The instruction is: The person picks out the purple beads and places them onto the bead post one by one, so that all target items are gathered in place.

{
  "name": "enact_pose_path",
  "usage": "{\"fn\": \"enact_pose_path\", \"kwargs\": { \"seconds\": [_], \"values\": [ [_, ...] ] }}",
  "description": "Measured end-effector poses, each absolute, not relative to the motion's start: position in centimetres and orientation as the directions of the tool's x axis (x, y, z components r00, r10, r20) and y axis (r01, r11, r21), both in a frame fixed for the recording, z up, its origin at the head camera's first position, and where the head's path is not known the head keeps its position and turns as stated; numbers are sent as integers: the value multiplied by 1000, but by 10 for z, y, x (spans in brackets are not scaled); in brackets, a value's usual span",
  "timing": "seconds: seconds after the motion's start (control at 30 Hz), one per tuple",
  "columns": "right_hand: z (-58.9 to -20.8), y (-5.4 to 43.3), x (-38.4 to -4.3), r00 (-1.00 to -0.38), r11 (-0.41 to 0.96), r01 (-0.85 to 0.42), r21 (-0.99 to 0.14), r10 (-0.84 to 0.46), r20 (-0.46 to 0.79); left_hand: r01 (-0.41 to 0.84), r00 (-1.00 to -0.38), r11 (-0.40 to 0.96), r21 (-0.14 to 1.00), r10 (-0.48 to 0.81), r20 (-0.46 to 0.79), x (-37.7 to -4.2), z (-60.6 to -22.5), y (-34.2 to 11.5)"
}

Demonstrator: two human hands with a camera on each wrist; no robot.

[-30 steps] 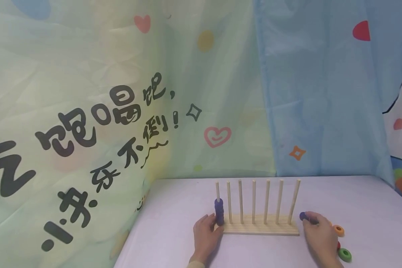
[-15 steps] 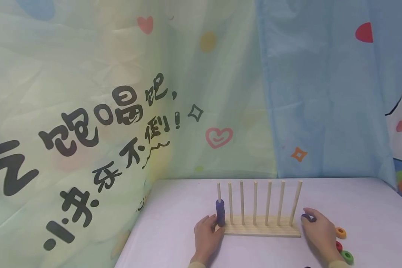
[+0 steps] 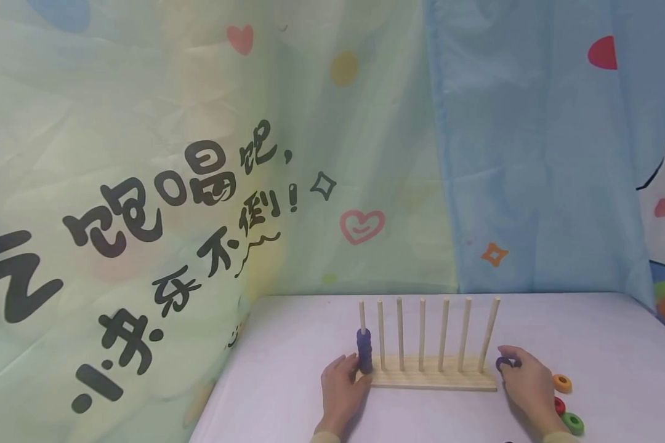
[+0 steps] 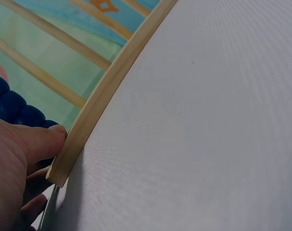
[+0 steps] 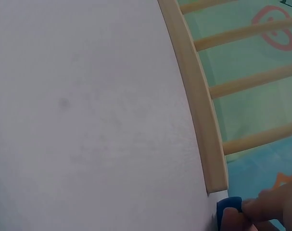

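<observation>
A wooden peg rack (image 3: 432, 380) stands on the table with a row of upright pegs. Its leftmost peg carries a stack of purple rings (image 3: 364, 351), which look blue in the left wrist view (image 4: 13, 106). My left hand (image 3: 343, 384) grips the left end of the rack's base beside that stack, its thumb on the front edge. Just past the base's right end, my right hand (image 3: 529, 384) pinches a loose purple ring (image 3: 501, 363) between thumb and fingers. In the right wrist view this ring (image 5: 227, 204) shows blue near the base's corner, partly covered by the fingers.
Right of my right hand lie an orange ring (image 3: 562, 383), a red ring (image 3: 560, 405) and a green ring (image 3: 573, 423). A dark thing barely shows at the bottom edge. The white tabletop (image 3: 288, 344) meets a printed curtain (image 3: 360, 154) behind.
The purple ring has turned in my right hand's fingers, so that its hole now shows. My left hand keeps its grip on the rack. The head view has shifted slightly.
</observation>
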State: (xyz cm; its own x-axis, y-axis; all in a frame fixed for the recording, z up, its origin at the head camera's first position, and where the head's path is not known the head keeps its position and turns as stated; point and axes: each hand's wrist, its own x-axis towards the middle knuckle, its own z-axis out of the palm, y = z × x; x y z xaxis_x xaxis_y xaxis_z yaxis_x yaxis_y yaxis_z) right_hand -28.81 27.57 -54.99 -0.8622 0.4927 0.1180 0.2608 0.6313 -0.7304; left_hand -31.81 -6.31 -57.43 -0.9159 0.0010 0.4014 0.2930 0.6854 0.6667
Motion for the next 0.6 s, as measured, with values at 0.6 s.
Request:
{"fn": "enact_pose_path", "kwargs": {
  "seconds": [0.6],
  "values": [
    [-544,279,-286,-901,729,338,-596,433,19,296,-914,671,680,-9,407,-318,-573,-62]
  ]
}}
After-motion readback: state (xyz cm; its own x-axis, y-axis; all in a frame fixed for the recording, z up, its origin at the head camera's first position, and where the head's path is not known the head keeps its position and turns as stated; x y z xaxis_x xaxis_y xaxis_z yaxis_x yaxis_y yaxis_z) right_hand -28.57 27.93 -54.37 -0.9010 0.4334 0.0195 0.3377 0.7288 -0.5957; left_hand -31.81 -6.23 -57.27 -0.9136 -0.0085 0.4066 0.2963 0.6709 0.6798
